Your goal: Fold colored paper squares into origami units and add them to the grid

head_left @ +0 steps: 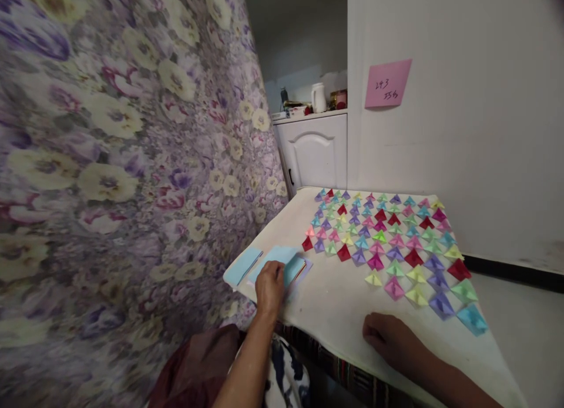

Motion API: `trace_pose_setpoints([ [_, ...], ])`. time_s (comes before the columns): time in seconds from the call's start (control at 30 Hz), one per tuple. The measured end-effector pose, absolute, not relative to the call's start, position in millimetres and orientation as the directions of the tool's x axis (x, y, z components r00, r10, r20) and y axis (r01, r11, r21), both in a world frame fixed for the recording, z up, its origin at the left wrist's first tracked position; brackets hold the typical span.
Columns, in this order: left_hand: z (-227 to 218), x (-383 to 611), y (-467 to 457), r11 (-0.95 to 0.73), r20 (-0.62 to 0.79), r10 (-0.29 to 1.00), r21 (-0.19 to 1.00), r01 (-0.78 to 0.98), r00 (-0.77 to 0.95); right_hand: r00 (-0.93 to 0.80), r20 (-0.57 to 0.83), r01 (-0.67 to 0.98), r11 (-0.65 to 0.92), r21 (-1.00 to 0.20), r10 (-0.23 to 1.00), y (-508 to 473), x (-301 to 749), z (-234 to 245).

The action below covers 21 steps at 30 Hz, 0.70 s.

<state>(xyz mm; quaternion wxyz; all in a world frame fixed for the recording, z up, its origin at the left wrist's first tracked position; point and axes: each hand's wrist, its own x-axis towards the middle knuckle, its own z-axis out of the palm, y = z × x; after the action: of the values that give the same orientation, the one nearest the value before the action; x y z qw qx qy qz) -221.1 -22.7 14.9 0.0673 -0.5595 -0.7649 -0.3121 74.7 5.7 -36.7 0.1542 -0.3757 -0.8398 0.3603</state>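
Observation:
My left hand (269, 284) is closed on a light blue sheet of paper (282, 254), which is raised and bent over a small stack of coloured paper (302, 269). A separate light blue pile of paper (243, 265) lies to the left of that hand, near the table's left corner. Resting on the near part of the table, my right hand (381, 333) is curled into a loose fist, and I see nothing in it. Beyond it, many folded paper pieces (394, 287) in pink, red, yellow, green, blue and purple stand in rows.
A cream cloth covers the table (326, 302). A floral curtain (145, 196) hangs close along the left. Behind the table are a white cabinet (314, 152) with a white jug (318, 97) on top and a wall bearing a pink note (388, 84).

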Motion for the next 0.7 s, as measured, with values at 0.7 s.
trace_pose_setpoints([
  [0.7, 14, -105, -47, -0.638, 0.625, 0.602, 0.002, 0.770, 0.497, -0.572, -0.145, -0.420, -0.440, -0.794, 0.808, 25, 86, 9],
])
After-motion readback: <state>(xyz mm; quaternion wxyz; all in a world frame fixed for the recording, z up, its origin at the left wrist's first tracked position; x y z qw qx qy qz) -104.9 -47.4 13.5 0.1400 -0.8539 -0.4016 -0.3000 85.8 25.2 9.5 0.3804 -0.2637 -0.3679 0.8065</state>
